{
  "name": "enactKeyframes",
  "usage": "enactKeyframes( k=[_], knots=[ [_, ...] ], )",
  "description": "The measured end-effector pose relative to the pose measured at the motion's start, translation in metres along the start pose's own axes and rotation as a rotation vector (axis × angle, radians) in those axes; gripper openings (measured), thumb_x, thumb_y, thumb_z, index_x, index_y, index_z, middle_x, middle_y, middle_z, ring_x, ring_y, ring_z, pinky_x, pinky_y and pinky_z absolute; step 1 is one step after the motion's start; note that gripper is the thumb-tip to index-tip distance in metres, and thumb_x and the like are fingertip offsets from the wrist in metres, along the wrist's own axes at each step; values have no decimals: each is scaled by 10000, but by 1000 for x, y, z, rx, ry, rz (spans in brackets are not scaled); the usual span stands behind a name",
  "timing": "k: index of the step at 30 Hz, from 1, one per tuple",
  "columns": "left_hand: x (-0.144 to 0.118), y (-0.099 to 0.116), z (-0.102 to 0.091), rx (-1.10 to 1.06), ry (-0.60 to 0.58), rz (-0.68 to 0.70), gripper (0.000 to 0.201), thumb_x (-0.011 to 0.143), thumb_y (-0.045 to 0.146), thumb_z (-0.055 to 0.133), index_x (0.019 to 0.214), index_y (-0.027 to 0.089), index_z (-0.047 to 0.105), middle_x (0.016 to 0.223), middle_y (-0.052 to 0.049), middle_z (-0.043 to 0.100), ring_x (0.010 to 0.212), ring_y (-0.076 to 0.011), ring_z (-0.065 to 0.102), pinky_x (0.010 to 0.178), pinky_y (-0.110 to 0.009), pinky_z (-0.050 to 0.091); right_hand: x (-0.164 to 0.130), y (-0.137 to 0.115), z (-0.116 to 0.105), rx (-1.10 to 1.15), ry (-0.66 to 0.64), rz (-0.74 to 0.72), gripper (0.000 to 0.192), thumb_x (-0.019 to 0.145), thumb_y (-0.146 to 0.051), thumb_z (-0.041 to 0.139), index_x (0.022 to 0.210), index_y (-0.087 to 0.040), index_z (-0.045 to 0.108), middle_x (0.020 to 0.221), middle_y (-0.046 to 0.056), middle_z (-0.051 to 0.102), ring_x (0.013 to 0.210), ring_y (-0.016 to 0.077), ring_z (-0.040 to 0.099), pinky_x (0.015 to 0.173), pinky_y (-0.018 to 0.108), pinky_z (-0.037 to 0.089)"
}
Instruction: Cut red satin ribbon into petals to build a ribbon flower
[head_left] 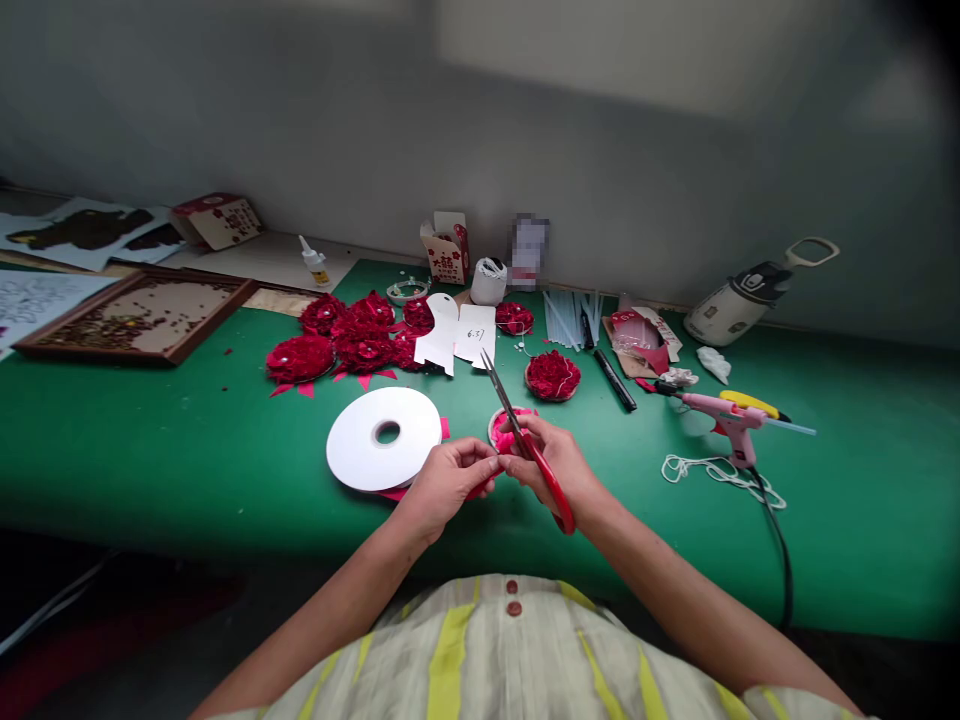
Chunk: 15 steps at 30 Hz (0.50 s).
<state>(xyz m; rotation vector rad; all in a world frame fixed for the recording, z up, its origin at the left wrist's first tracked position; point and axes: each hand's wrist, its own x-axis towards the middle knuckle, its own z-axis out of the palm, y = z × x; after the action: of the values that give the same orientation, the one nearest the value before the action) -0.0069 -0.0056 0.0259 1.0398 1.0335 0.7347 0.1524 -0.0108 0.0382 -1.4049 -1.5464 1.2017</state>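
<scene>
While your right hand (555, 462) grips the scissors (525, 440), blades pointing up and away, your left hand (450, 480) pinches the red ribbon (480, 488) just left of them.

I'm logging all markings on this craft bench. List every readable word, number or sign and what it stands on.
"6.37": handwritten on the white paper cutout behind the scissors.
Red box at the wall: a printed character, too small to read.
Glue bottle label: too small to read.
Item beside the thread spool: blurred, unreadable.
</scene>
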Motion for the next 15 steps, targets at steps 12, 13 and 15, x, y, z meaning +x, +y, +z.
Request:
enactKeyframes(
  k=[12, 13, 15],
  knots=[
    [-58, 22, -96, 742, 409, 280, 165, 739, 284, 590, 842, 213, 698, 799, -33, 702, 779, -205, 627, 756, -278, 450, 9, -56, 1, 97, 74, -184, 245, 750, -193, 567, 988, -221, 513, 686, -34, 473, 588, 105, 464, 523, 225, 416],
    [-57, 33, -110, 772, 443, 295, 171, 741, 276, 581, 840, 205, 702, 779, -29, 705, 783, -202, 631, 772, -278, 449, 11, -60, 3, 122, 86, -193, 246, 749, -199, 577, 986, -223, 513, 680, -39, 466, 573, 99, 451, 512, 223, 411],
    [-50, 62, -131, 864, 494, 313, 193, 739, 240, 572, 858, 169, 706, 741, -16, 706, 780, -187, 630, 769, -271, 443, 13, -67, 6, 189, 119, -217, 256, 748, -208, 594, 991, -224, 513, 688, -41, 467, 567, 94, 450, 510, 224, 412]
  ],
)
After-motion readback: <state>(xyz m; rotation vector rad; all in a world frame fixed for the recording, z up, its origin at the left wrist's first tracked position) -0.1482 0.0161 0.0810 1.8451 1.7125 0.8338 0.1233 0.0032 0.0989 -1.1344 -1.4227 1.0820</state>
